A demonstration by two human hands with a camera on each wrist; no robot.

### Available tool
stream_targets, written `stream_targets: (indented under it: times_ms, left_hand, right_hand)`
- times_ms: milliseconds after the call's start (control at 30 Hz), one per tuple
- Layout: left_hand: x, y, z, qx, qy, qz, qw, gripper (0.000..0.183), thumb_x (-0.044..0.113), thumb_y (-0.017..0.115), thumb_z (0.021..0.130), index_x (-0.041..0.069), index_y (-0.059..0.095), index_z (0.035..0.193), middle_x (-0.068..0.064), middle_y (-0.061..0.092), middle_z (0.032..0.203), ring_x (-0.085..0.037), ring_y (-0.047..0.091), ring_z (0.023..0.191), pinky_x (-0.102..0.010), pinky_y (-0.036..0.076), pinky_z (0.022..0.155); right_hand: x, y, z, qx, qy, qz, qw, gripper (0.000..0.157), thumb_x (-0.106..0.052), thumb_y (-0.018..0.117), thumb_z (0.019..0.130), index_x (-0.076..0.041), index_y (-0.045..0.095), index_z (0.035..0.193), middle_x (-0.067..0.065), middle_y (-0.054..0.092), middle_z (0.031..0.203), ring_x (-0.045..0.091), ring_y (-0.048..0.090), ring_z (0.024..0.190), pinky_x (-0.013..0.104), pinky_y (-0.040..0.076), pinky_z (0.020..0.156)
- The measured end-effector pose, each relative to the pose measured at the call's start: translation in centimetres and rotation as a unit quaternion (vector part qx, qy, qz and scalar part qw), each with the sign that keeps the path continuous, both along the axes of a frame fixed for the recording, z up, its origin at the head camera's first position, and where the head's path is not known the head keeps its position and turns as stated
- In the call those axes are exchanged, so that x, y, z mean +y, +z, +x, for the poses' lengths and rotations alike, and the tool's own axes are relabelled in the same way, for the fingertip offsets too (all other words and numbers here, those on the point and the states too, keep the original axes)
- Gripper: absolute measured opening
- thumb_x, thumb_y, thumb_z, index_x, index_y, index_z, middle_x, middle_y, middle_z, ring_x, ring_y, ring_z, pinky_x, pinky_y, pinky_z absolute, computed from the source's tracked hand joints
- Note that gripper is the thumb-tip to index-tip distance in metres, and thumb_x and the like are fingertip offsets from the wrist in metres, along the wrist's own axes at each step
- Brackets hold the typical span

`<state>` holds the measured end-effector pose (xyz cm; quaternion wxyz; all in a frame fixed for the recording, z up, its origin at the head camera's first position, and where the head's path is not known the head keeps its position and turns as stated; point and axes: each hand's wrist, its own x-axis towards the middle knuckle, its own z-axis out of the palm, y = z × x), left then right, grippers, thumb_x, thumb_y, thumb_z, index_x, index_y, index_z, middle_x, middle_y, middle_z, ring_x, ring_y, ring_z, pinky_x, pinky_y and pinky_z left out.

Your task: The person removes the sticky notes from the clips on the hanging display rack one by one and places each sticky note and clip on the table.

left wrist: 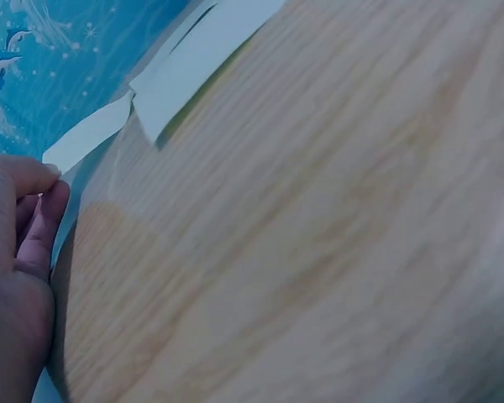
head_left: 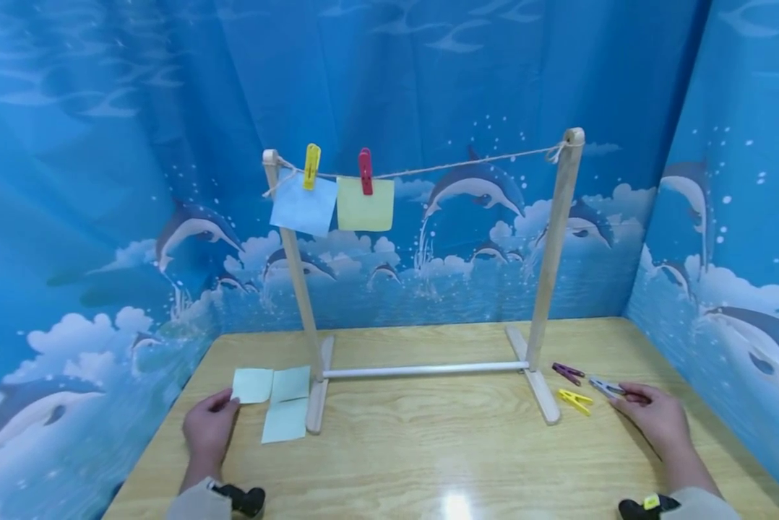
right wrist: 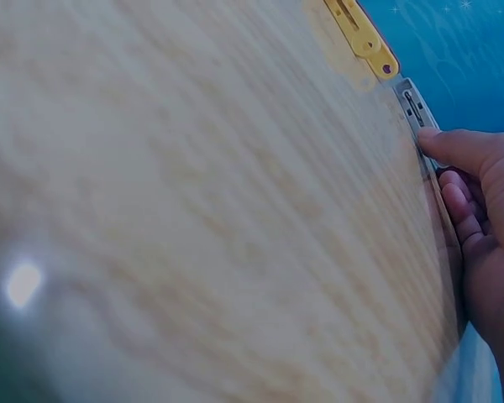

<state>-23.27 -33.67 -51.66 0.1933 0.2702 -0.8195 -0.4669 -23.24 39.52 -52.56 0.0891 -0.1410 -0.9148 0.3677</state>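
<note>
At the table's left, my left hand pinches the left edge of a pale green paper note between thumb and fingers. In the left wrist view the note is lifted a little at the held end. Two more pale notes lie right beside it, one overlapping the other. Over on the right, my right hand pinches the near end of a grey clothespin. Close to it lie a yellow clothespin and a purple clothespin.
A wooden stand carries a slanting string. On its left part hang a blue note under a yellow clothespin and a yellow-green note under a red one. Dolphin-printed curtains surround the table.
</note>
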Motion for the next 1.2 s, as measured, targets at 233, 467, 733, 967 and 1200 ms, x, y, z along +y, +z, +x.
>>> stream_targets:
  times_ms: [233, 467, 733, 967, 1200]
  left_hand:
    - [0.3, 0.2, 0.3, 0.01, -0.003, 0.011, 0.9999, 0.035, 0.01, 0.066, 0.091, -0.003, 0.061, 0.123, -0.026, 0.06, 0.12, -0.038, 0.054, 0.112, -0.054, 0.044, 0.096]
    - [-0.3, 1.2, 1.1, 0.023, 0.003, 0.085, 0.9962, 0.044, 0.017, 0.071, 0.089, 0.004, 0.059, 0.129, -0.018, 0.06, 0.123, -0.021, 0.055, 0.106, -0.027, 0.048, 0.088]
    - [-1.1, 3.4, 2.3, 0.022, -0.018, 0.154, 0.9877, 0.051, 0.02, 0.075, 0.087, 0.009, 0.057, 0.133, 0.013, 0.063, 0.101, 0.002, 0.057, 0.085, -0.014, 0.051, 0.077]
    - [-0.6, 5.6, 2.8, -0.01, -0.046, 0.158, 0.9864, 0.054, 0.022, 0.072, 0.09, 0.01, 0.052, 0.138, -0.007, 0.055, 0.129, -0.01, 0.054, 0.102, -0.028, 0.049, 0.092]
    - [0.0, 7.4, 3.3, 0.005, -0.079, 0.135, 0.9877, 0.051, 0.028, 0.076, 0.086, 0.013, 0.058, 0.131, 0.012, 0.065, 0.112, 0.003, 0.056, 0.095, -0.01, 0.047, 0.079]
  right_hand:
    - [0.1, 0.2, 0.4, 0.006, 0.003, -0.012, 1.0, 0.06, -0.038, 0.073, 0.087, 0.008, 0.06, 0.124, 0.011, 0.069, 0.095, 0.002, 0.056, 0.073, 0.019, 0.047, 0.06]
    - [-0.2, 0.7, 1.3, 0.019, -0.028, -0.116, 0.993, 0.065, -0.043, 0.07, 0.09, 0.005, 0.055, 0.13, -0.019, 0.067, 0.087, -0.018, 0.048, 0.072, 0.01, 0.045, 0.063]
    - [-1.3, 2.2, 1.8, 0.051, -0.004, -0.162, 0.986, 0.06, -0.04, 0.074, 0.087, 0.0, 0.058, 0.129, -0.031, 0.059, 0.085, -0.009, 0.058, 0.075, 0.017, 0.053, 0.063]
    - [-3.1, 4.3, 1.7, 0.09, 0.038, -0.148, 0.984, 0.05, -0.035, 0.072, 0.089, -0.003, 0.062, 0.126, -0.03, 0.062, 0.091, -0.011, 0.058, 0.08, 0.019, 0.055, 0.064]
    - [-4.5, 6.6, 1.8, 0.126, 0.08, -0.136, 0.979, 0.047, -0.031, 0.07, 0.091, -0.003, 0.061, 0.128, -0.03, 0.059, 0.097, -0.011, 0.058, 0.085, 0.012, 0.053, 0.069]
